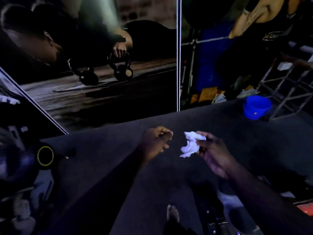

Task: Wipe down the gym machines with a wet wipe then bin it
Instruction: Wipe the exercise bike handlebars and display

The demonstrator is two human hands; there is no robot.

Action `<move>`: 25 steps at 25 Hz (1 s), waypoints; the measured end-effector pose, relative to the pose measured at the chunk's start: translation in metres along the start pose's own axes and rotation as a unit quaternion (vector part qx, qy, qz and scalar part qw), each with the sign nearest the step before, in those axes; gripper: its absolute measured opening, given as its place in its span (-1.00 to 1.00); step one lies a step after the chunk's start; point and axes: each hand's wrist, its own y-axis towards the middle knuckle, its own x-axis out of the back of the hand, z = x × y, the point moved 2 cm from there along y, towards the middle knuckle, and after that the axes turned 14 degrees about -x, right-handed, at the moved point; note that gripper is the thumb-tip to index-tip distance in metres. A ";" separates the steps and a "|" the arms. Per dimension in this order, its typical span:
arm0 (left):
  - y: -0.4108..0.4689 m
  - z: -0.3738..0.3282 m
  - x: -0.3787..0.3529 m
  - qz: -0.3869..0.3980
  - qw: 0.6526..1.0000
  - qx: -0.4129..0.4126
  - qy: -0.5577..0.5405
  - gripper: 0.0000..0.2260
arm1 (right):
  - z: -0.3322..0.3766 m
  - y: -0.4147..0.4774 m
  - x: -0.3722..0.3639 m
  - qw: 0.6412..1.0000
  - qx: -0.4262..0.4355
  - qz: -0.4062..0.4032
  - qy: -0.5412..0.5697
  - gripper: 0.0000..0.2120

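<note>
Dimness is the chief risk here: the crumpled wet wipe [191,144], right of centre, is only pinched between thumb and fingertips of the right hand [213,153] with a loose tail hanging, so I judge it could slip to the dark floor [101,158], while the left hand [156,141] beside it is curled into a fist on nothing visible. The blue bucket [256,107], likely the bin, sits at upper right just beside a metal rack [288,89] whose bars could catch a reaching arm; bare floor lies open between hands and bucket, and the mural wall [101,65] closes the upper left.
</note>
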 end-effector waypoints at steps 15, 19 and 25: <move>0.341 0.032 -0.075 0.221 0.974 -0.046 -0.037 -0.86 | 0.137 0.195 0.065 0.957 0.147 -0.248 -0.042 -0.78; 0.415 0.014 -0.114 0.308 0.944 -0.101 -0.058 -0.85 | 0.180 0.185 0.105 0.912 0.157 -0.373 -0.061 -0.88; 0.497 -0.055 -0.207 0.434 0.869 -0.207 -0.112 -0.87 | 0.227 0.152 0.105 0.872 0.191 -0.436 0.113 -0.58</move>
